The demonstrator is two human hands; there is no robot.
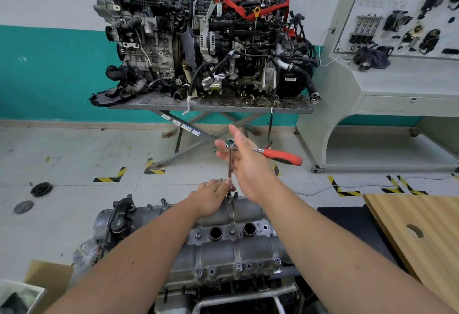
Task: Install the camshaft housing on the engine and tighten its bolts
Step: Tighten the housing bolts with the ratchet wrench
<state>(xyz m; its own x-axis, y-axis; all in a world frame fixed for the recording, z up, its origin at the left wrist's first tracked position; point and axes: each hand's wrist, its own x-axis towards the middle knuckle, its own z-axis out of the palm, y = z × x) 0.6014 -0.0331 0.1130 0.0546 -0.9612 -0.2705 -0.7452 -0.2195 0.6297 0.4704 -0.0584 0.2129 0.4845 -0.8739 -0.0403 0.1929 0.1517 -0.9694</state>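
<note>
Housing [223,239]: seated on engine [223,286], far edge being bolted | likely heavy, rigid metal; grip by ends | left hand [211,198] pinches extension [230,164] low | right hand [244,162] spread against ratchet [280,155] head.

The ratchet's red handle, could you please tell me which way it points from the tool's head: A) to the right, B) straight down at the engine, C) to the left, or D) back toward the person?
A: the red handle sticks out to the right of the ratchet head, past the right hand, while the extension bar runs down to the left hand.
</note>
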